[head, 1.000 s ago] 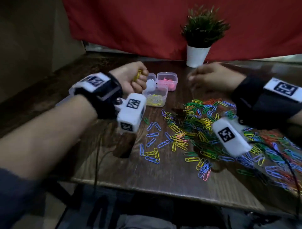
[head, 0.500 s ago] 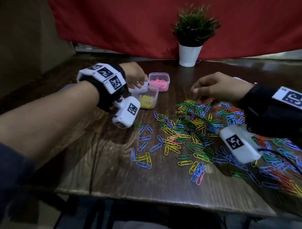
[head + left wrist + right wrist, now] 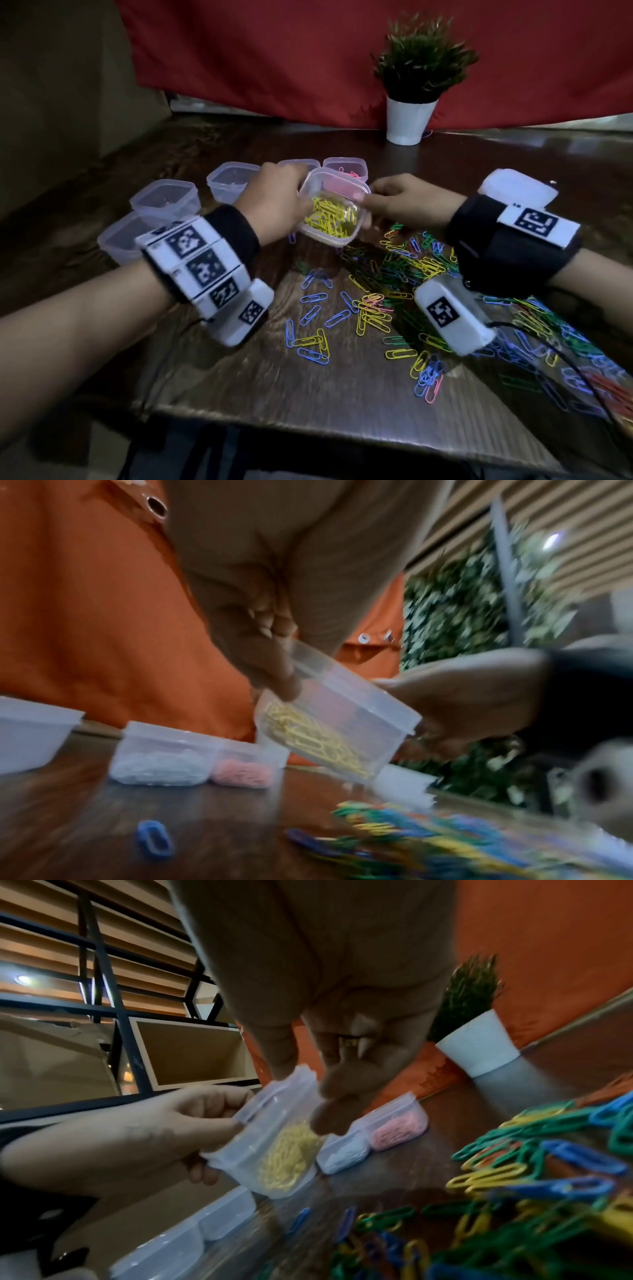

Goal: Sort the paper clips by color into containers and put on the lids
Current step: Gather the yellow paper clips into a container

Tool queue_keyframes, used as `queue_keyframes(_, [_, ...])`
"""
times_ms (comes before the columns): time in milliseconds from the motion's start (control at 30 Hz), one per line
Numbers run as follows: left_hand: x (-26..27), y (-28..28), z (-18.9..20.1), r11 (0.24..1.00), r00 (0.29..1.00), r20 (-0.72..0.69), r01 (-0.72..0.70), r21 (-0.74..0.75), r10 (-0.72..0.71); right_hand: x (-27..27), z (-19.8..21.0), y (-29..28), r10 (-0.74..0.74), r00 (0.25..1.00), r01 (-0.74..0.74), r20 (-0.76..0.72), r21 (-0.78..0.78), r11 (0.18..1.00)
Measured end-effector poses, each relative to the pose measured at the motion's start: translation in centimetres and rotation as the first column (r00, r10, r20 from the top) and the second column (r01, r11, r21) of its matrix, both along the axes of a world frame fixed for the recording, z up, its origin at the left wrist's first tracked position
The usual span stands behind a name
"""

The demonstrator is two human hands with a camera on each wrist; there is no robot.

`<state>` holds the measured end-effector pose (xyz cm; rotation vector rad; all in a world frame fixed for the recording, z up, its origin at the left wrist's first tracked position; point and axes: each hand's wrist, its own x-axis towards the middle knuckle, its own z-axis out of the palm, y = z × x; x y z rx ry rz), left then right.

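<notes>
Mixed paper clips (image 3: 404, 274) beneath raised yellow-clip container (image 3: 334, 212), empty containers (image 3: 164, 198) left.

paper clips (image 3: 428, 837) blurred, white pot (image 3: 405, 784) half hidden

Each forearm was bare, with a black wristband (image 3: 236, 233) behind the left hand (image 3: 274, 202) and a broader black one (image 3: 507, 250) behind the right hand (image 3: 407, 202). White blocks printed with black square codes (image 3: 202, 260) ringed both bands. A white camera housing (image 3: 452, 315) hung under the right wrist, trailing a thin black cable (image 3: 582, 373). A ring (image 3: 346, 1042) sat on a right finger.
</notes>
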<state>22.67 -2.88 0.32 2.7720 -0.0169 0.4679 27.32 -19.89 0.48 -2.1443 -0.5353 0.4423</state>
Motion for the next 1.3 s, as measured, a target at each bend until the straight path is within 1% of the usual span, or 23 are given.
queue_keyframes(233, [-5.3, 3.1, -0.3, 1.000, 0.998, 0.064, -0.014, -0.011, 0.014, -2.5, -0.4, 3.6, 0.165, 0.986, -0.165, 0.039, -0.008, 0.986])
queue_keyframes(267, [-5.8, 3.7, -0.4, 1.000, 0.999, 0.037, -0.029, -0.003, 0.029, -2.9, -0.4, 4.1, 0.197, 0.980, -0.196, 0.035, -0.026, 0.980])
queue_keyframes(333, [-6.6, 5.3, -0.8, 0.998, 0.993, -0.098, -0.069, -0.011, 0.068, -3.3, -0.3, 4.8, 0.223, 0.975, -0.222, 0.014, -0.048, 0.974])
queue_keyframes(367, [-6.9, 6.1, -1.0, 0.995, 0.978, -0.184, -0.099, -0.018, 0.094, -3.3, -0.1, 4.8, 0.209, 0.978, -0.208, 0.010, -0.065, 0.976])
queue_keyframes(433, [-7.5, 7.5, -1.5, 0.985, 0.943, -0.305, -0.162, -0.065, 0.135, -2.8, 0.5, 4.1, 0.178, 0.983, -0.170, 0.050, -0.145, 0.975])
queue_keyframes(500, [-8.0, 8.2, -1.8, 0.973, 0.923, -0.354, -0.202, -0.110, 0.151, -2.0, 0.9, 2.7, 0.163, 0.985, -0.150, 0.049, -0.205, 0.967])
queue_keyframes(533, [-8.3, 8.2, -1.8, 0.973, 0.924, -0.348, -0.206, -0.109, 0.156, -1.9, 0.9, 2.1, 0.174, 0.983, -0.159, 0.050, -0.229, 0.960])
queue_keyframes(567, [-8.5, 8.1, -1.8, 0.977, 0.935, -0.315, -0.198, -0.082, 0.163, -2.1, 0.8, 1.7, 0.201, 0.974, -0.169, 0.102, -0.257, 0.952])
queue_keyframes(600, [-8.8, 7.8, -1.6, 0.983, 0.955, -0.247, -0.181, -0.035, 0.167, -2.6, 0.7, 1.8, 0.237, 0.949, -0.177, 0.209, -0.271, 0.946])
queue_keyframes(633, [-9.1, 7.4, -1.5, 0.986, 0.974, -0.158, -0.167, 0.000, 0.165, -3.5, 0.6, 2.1, 0.272, 0.905, -0.197, 0.329, -0.243, 0.950])
queue_keyframes(667, [-9.5, 6.7, -1.2, 0.987, 0.984, -0.077, -0.158, 0.010, 0.158, -4.6, 0.7, 2.7, 0.311, 0.860, -0.258, 0.404, -0.181, 0.949])
queue_keyframes(700, [-9.9, 6.1, -1.1, 0.989, 0.989, -0.025, -0.147, 0.003, 0.147, -5.8, 0.9, 3.4, 0.363, 0.836, -0.334, 0.411, -0.143, 0.932])
queue_keyframes(733, [-10.2, 5.6, -0.9, 0.991, 0.991, 0.006, -0.130, -0.005, 0.130, -6.8, 1.1, 4.0, 0.431, 0.820, -0.403, 0.378, -0.155, 0.902])
queue_keyframes(767, [-10.5, 5.2, -0.9, 0.993, 0.993, 0.027, -0.115, -0.011, 0.115, -7.6, 1.2, 4.5, 0.513, 0.788, -0.457, 0.340, -0.233, 0.858])
queue_keyframes(800, [-10.7, 5.0, -0.9, 0.995, 0.994, 0.036, -0.101, -0.019, 0.101, -8.3, 1.3, 4.9, 0.590, 0.748, -0.482, 0.304, -0.363, 0.797])
queue_keyframes(833, [-10.8, 4.9, -0.9, 0.996, 0.996, 0.035, -0.083, -0.019, 0.083, -8.4, 1.1, 5.2, 0.658, 0.697, -0.480, 0.286, -0.496, 0.724])
queue_keyframes(867, [-10.9, 4.8, -0.9, 0.998, 0.997, 0.027, -0.067, -0.017, 0.067, -8.4, 1.0, 5.1, 0.702, 0.654, -0.458, 0.282, -0.591, 0.664])
queue_keyframes(900, [-11.1, 4.8, -0.8, 0.999, 0.998, 0.018, -0.053, -0.013, 0.053, -8.5, 1.0, 5.0, 0.722, 0.633, -0.436, 0.279, -0.643, 0.630])
queue_keyframes(1033, [-11.5, 4.4, -0.7, 0.999, 0.999, -0.001, -0.032, 0.013, 0.032, -8.3, 1.5, 4.1, 0.730, 0.624, -0.439, 0.279, -0.647, 0.623])
queue_keyframes(1133, [-11.6, 4.2, -0.7, 0.999, 0.999, -0.007, -0.038, 0.025, 0.038, -8.5, 1.7, 3.5, 0.768, 0.591, -0.404, 0.246, -0.734, 0.546])
queue_keyframes(1167, [-11.6, 4.2, -0.6, 0.999, 0.999, -0.014, -0.043, 0.022, 0.044, -8.7, 1.7, 3.5, 0.772, 0.582, -0.378, 0.254, -0.756, 0.534])
queue_keyframes(1267, [-11.8, 4.4, -0.5, 0.998, 0.998, -0.018, -0.060, 0.018, 0.061, -9.7, 1.7, 3.5, 0.747, 0.577, -0.343, 0.331, -0.731, 0.589])
queue_keyframes(1300, [-11.8, 4.4, -0.5, 0.998, 0.998, -0.018, -0.060, 0.020, 0.060, -9.9, 1.7, 3.7, 0.747, 0.580, -0.339, 0.325, -0.738, 0.584])
